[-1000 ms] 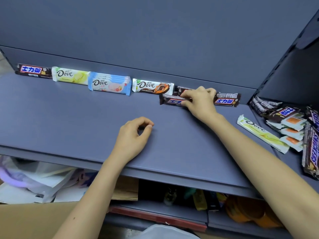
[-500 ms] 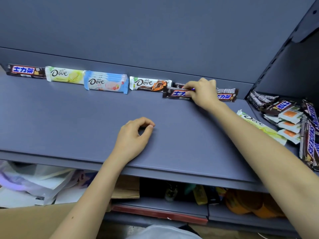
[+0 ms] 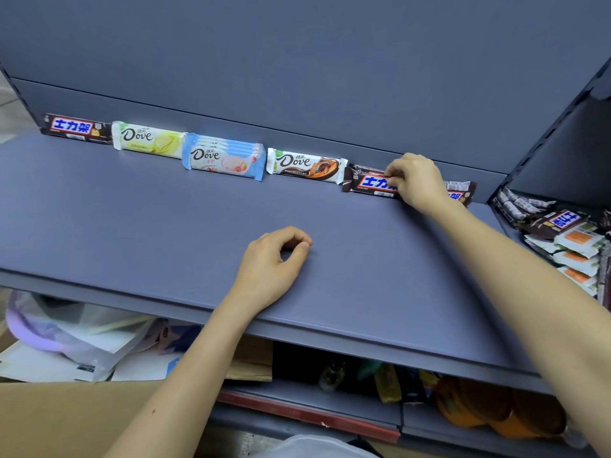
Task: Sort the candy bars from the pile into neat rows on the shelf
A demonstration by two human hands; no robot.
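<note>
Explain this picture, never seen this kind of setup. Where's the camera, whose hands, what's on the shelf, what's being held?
There is no machine here. A person works with bare hands, and the single picture comes from a wide-angle camera worn on their head, looking forward and down.

The shelf carries a row of candy bars along its back wall. From the left these are a far-left brown bar, a yellow-green Dove bar, a stack of blue Dove bars and a white-and-brown Dove bar.

The right hand has its grip on the held brown bar, next in the row. A second brown bar lies partly hidden behind that hand.

The left hand rests on the shelf with fingers loosely curled, holding nothing. The unsorted pile lies at the far right.
</note>
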